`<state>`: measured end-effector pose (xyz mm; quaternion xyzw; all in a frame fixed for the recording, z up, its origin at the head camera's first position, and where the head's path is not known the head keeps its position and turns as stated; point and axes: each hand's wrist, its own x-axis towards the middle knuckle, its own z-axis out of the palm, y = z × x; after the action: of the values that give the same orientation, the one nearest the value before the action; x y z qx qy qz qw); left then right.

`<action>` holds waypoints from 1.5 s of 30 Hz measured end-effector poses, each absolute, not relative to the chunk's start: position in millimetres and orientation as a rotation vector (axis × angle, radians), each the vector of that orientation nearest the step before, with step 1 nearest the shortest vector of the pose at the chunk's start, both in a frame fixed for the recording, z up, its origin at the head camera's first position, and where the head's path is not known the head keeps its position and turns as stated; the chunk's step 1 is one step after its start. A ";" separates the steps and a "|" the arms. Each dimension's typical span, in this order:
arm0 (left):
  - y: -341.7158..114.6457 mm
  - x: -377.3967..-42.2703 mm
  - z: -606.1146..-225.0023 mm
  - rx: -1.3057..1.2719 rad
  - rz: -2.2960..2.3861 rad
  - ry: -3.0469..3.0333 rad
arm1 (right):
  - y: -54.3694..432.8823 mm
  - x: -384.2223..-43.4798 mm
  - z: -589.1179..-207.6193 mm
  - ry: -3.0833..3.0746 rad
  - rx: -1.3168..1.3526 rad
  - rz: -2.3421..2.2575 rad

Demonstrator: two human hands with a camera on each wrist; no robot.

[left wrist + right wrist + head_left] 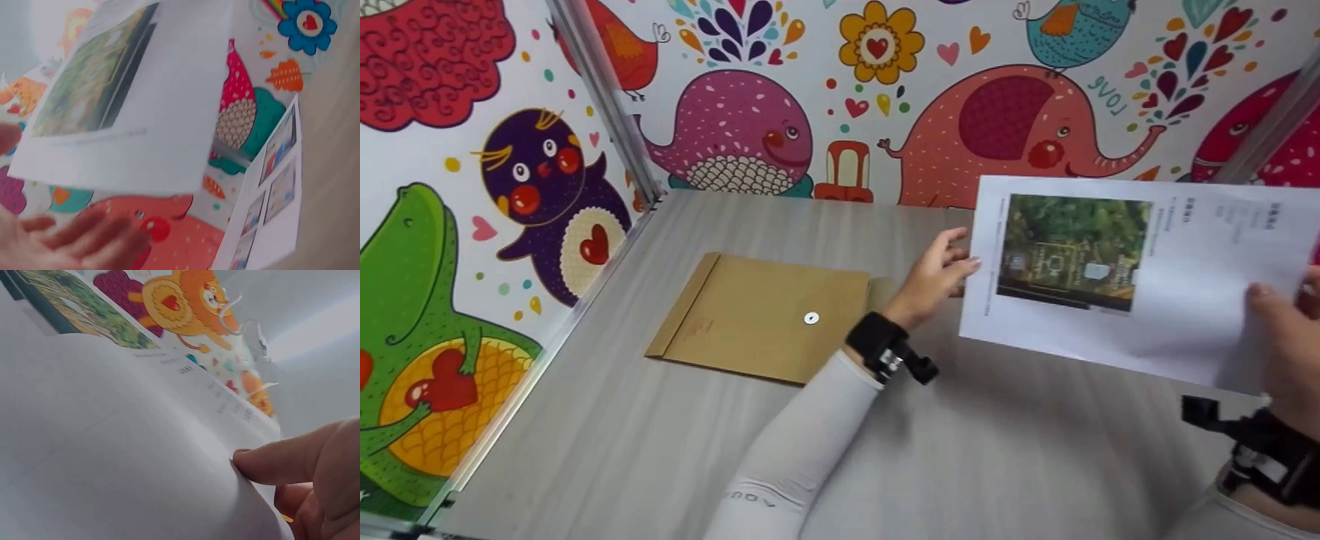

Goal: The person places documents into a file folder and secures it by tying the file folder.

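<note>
My right hand (1286, 322) pinches the right side of a white printed sheet of paper (1192, 300), thumb on its near face. The sheet is raised over the table and bears a green-and-brown picture and small print. In the right wrist view the paper (112, 439) bends near the thumb. My left hand (934, 274) is at the sheet's left edge, fingers spread apart. In the left wrist view, the left hand's fingers (90, 239) are extended below the sheet's corner. A brown envelope (765, 315) with a white round button lies flat left of the left hand.
The grey wood-grain table (622, 450) meets cartoon-printed wall panels (847, 97) at the back and left, with metal frame posts (611, 97) at the corners. Another sheet with several small pictures (270, 191) shows at the right of the left wrist view.
</note>
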<state>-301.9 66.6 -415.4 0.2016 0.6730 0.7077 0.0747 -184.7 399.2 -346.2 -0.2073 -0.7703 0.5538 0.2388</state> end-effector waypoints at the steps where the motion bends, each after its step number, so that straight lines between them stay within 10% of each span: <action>1: 58.2 -304.0 -416.3 0.640 2.134 1.953 | 395.6 -190.4 -345.9 -2.100 -0.582 1.648; 22: -35.7 -326.2 -482.2 0.287 2.153 2.138 | 333.3 -277.1 -435.0 -2.673 0.101 2.145; 45: -51.7 -321.4 -472.3 0.071 1.431 2.862 | 352.5 -293.0 -440.9 -2.638 -0.147 2.087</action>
<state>-321.4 -51.7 -472.3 0.0223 0.8938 0.4470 -0.0294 -293.0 352.5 -440.9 -0.0435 -0.7785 0.6159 -0.1125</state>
